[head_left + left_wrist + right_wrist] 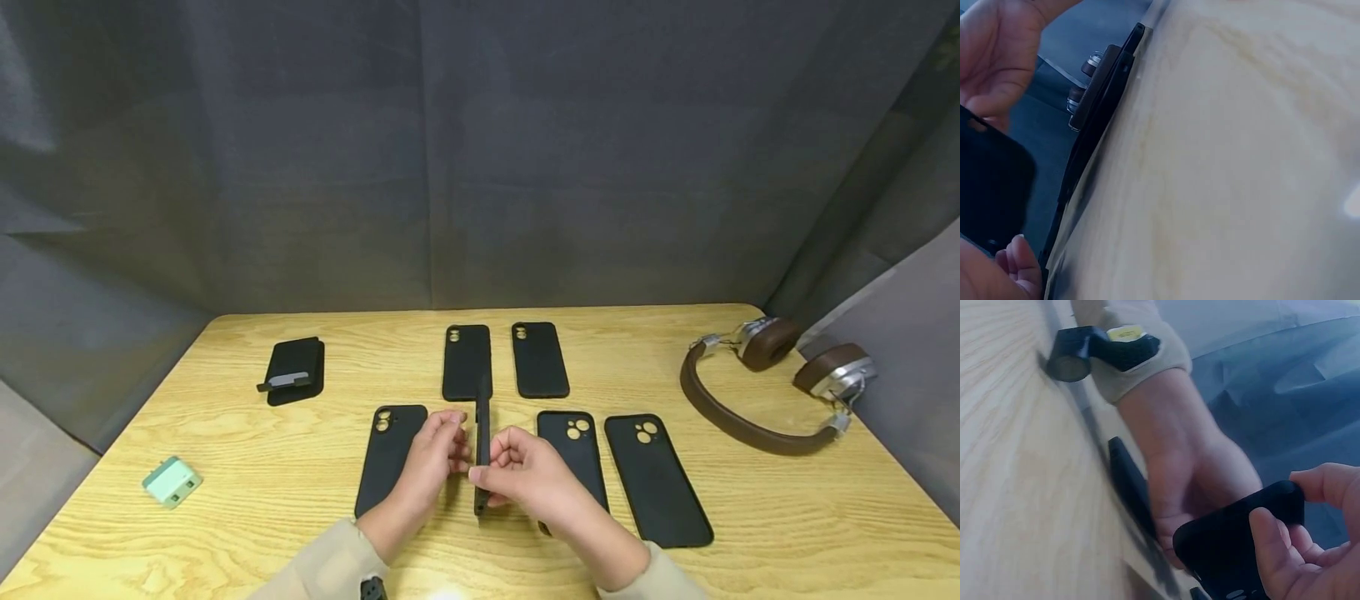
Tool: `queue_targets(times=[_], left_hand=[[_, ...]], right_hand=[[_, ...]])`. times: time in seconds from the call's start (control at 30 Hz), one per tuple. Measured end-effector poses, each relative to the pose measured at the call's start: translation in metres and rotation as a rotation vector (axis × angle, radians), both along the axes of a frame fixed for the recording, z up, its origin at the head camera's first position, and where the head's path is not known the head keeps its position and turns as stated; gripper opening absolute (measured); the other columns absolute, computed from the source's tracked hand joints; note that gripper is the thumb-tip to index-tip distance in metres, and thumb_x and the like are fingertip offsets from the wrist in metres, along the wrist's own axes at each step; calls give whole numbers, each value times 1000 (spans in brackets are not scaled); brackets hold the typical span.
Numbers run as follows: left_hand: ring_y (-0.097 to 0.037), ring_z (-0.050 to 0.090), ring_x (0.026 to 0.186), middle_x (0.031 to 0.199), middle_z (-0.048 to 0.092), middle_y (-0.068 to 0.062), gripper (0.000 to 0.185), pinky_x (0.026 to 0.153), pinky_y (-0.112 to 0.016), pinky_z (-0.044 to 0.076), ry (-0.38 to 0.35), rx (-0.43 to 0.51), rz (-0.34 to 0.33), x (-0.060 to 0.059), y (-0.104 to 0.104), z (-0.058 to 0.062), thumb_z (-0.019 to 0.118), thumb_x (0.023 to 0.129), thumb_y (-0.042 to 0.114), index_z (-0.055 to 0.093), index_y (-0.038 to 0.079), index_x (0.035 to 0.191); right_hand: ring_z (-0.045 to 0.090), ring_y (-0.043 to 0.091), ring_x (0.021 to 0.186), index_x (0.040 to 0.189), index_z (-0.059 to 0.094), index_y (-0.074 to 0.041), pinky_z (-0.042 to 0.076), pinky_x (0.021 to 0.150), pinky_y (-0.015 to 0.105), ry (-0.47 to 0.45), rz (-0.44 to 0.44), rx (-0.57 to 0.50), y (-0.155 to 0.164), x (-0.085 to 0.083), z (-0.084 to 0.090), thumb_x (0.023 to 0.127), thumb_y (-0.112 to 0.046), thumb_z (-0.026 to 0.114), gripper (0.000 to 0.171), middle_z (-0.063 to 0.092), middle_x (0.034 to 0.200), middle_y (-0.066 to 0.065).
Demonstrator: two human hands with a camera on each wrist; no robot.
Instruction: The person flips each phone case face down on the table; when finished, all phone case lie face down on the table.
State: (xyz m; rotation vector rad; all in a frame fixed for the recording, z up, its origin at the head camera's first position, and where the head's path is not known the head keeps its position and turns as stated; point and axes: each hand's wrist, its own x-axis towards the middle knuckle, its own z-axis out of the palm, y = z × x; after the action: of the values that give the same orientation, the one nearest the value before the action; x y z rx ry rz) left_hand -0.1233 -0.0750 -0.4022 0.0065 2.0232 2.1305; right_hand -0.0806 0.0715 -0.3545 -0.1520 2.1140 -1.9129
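A black phone case (482,450) stands edge-on near the middle of the table, its far end overlapping another case behind it. My right hand (528,475) pinches it by the near part, thumb on the edge facing me. In the right wrist view the right fingers (1279,550) hold the case (1222,544) at its end. My left hand (435,458) is just left of the case, its fingers loosely bent with a small gap to it. Under that hand lies a black phone case (386,458); another case (577,450) lies partly beneath the right forearm.
Two black phone cases (467,362) (542,360) lie farther back, and one more (660,483) at the right. Brown headphones (738,425) rest on the right. A black folding stand (294,367) is at back left, a green charger (172,482) at front left. A dark curtain (480,167) hangs behind.
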Motion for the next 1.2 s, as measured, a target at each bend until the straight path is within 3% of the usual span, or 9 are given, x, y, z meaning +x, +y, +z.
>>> queue_targets(times=[0.27,0.47,0.77,1.2], left_hand=[[-10,53,77,91,51,-2,35,69,-25,45,-41,104,-92,5,0,-3,37,99,25,42,-3,119],[-9,53,75,89,55,-1,35,68,-23,44,-67,143,-118,7,2,-1,42,96,20,41,-2,123],[-10,59,79,93,61,-2,40,71,-25,47,-26,104,-82,5,-5,-1,49,92,13,35,-4,126],[-13,51,74,86,52,-2,42,67,-29,44,22,-26,11,2,-20,7,57,87,5,42,2,127]], right_hand=[[55,11,65,91,48,7,54,62,28,21,3,-61,1,2,8,80,-6,66,25,50,75,3],[55,10,65,91,47,6,54,63,28,16,10,-90,2,3,7,81,-5,65,23,50,75,3],[58,12,69,93,48,5,55,65,30,-11,-2,-89,10,2,2,82,-8,66,25,51,75,2],[59,12,67,104,49,10,55,64,29,-45,-18,-27,25,0,-11,84,-6,64,30,56,76,3]])
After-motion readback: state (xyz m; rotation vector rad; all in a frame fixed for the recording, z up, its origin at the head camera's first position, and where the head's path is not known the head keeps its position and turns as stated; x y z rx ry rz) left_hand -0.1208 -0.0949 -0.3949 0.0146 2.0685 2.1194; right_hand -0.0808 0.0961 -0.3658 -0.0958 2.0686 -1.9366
